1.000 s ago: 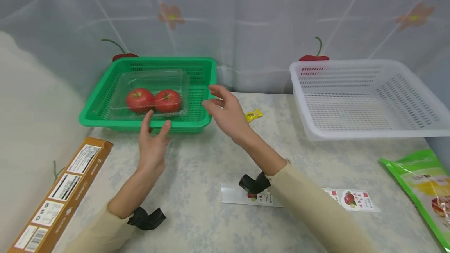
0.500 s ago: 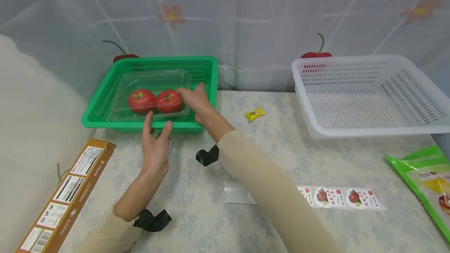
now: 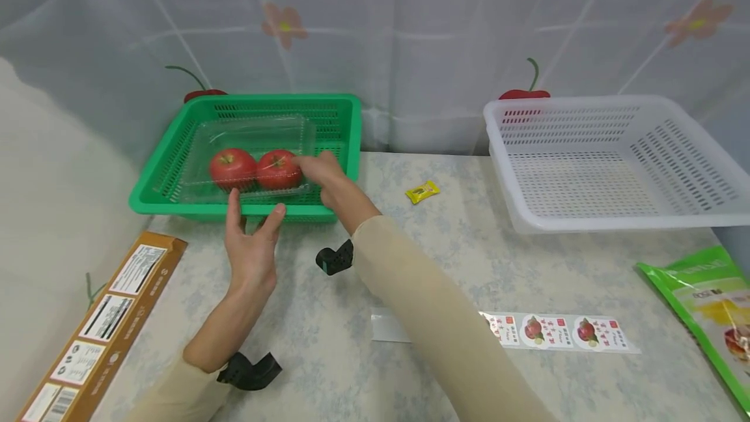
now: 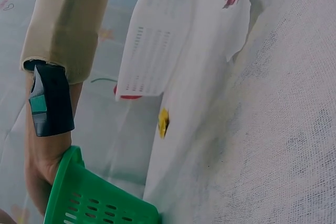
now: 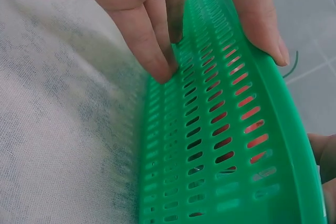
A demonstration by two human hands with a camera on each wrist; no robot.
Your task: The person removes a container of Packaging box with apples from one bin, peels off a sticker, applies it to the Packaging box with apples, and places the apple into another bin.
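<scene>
A green slotted basket (image 3: pixel 342 129) stands at the back left of the table. Inside it lies a clear plastic clamshell box (image 3: pixel 252 132) with two red apples (image 3: pixel 233 168) in it. My right hand (image 3: pixel 321 173) grips the basket's front rim (image 5: pixel 210 145) near its right end. Its fingers (image 5: pixel 152 45) press the outer wall and one digit hooks over the rim, close to the right apple (image 3: pixel 278 169). My left hand (image 3: pixel 253 238) lies open in front of the basket, fingers spread, with the tips at the front wall.
A white slotted basket (image 3: pixel 609 161) stands at the back right. A yellow wrapped sweet (image 3: pixel 423 192) lies between the baskets. A strip of fruit stickers (image 3: pixel 556 332) and a green bag (image 3: pixel 703 305) lie front right. A long brown carton (image 3: pixel 99 331) lies front left.
My right hand swung left from the air beside the basket's right end onto its front rim and closed there. My left hand has stayed at the front wall.
</scene>
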